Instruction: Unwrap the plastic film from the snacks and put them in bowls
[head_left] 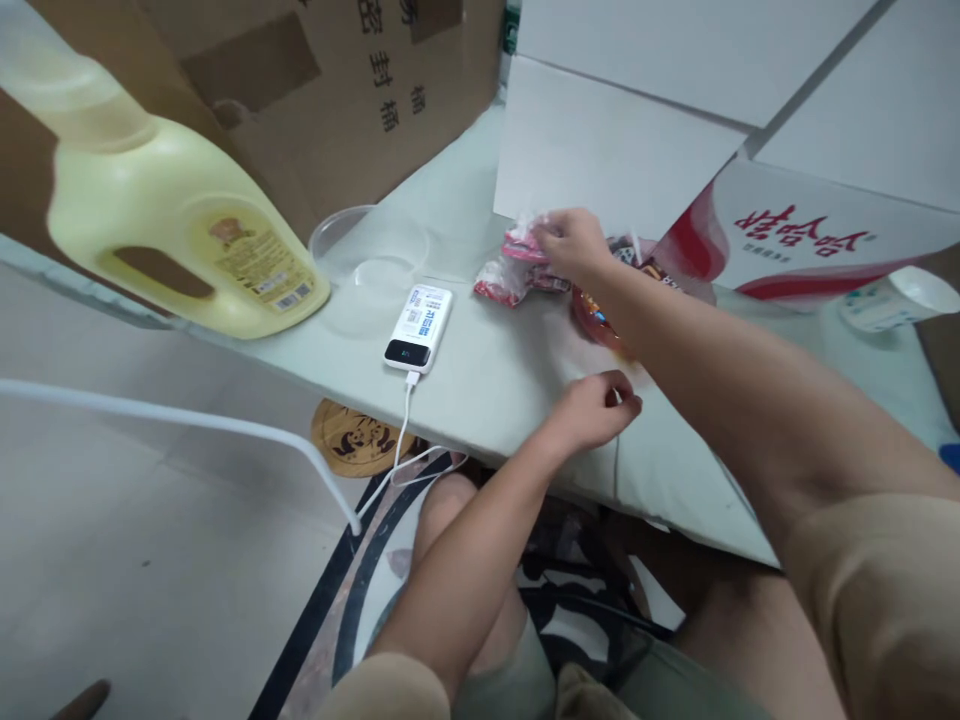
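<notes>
While the right hand pinches a pink packet near the table's back edge, plenty crowds around it. White panels stand just behind; to the right, a white carton with red lettering and a red swoosh, then a tilted paper cup. Right forearm crosses in front of a reddish snack bag, hiding part of it. Left of the packets: white power bank, dark display end toward the person, white cable plugged in and hanging off the edge; clear plastic tub near it; big yellow jug with handle hole; brown cardboard box behind. All on a pale cloth-covered table. Round panda-print piece below the edge.

Pinched packet: pink with clear, crinkled wrap, partly covered by fingers. Red-and-clear packet lies just below it. Left hand is loosely curled over the front of the table; can't tell if anything's inside.
</notes>
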